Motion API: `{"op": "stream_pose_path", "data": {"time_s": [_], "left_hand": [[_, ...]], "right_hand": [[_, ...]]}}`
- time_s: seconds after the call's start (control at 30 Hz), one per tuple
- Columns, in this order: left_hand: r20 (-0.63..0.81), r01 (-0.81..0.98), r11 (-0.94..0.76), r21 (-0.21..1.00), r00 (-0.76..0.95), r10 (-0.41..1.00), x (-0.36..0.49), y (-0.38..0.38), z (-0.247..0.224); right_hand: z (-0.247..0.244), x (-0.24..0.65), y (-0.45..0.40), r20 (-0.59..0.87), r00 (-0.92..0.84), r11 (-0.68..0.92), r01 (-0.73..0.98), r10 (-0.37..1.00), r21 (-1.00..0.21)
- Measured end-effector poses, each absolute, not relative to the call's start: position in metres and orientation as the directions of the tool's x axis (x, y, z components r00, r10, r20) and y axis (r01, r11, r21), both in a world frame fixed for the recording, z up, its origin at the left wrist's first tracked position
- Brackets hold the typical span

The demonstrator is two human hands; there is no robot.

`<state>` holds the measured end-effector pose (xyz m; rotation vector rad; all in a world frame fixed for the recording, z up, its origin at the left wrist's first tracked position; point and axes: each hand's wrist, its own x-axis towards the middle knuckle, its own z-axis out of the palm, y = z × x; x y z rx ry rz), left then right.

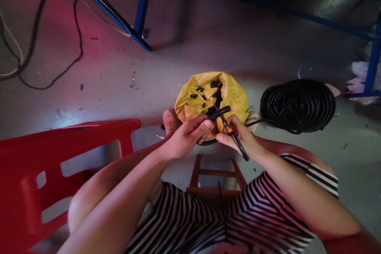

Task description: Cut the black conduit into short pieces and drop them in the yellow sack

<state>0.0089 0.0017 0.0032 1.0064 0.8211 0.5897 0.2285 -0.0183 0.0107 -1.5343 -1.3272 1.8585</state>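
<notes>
My left hand [195, 133] is closed around a short length of black ribbed tube [224, 111], whose free end points up to the right. In my right hand [245, 137] is a pair of scissors [229, 130] with black and orange handles. The scissors cross the tube just past my left fingertips; whether the blades are apart I cannot tell. Below both hands stands a yellow bag [235, 93] with its mouth spread wide. Several short black tube pieces [194, 96] lie on its folds and inside it.
A coil of black tubing [297, 105] lies on the floor at the right, with one strand running towards my right hand. A red plastic stool [89, 137] stands at the left, a wooden stool [216, 172] between my legs. Blue metal frames [144, 2] and loose cables [79, 27] are ahead.
</notes>
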Motion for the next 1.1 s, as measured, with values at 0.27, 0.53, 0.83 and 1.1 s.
{"op": "stream_pose_path", "data": {"time_s": [0.27,0.53,0.83,1.1], "left_hand": [[-0.354,-0.045,0.452,0.891,0.554,0.754,0.0097,0.0017,0.0049],[-0.348,-0.06,0.447,0.893,0.539,0.767,0.0104,-0.0001,0.0017],[-0.345,-0.062,0.439,0.896,0.526,0.777,0.0125,0.004,0.0097],[-0.356,-0.084,0.463,0.882,0.524,0.774,0.0121,0.002,0.0034]], "right_hand": [[0.0125,0.227,-0.0175,-0.533,-0.323,-0.469,0.259,0.782,-0.845],[0.01,0.2293,-0.0185,-0.53,-0.331,-0.466,0.258,0.78,-0.847],[0.0113,0.2271,-0.0192,-0.52,-0.34,-0.437,0.293,0.784,-0.85],[0.0121,0.2283,-0.0167,-0.533,-0.321,-0.456,0.287,0.783,-0.843]]}}
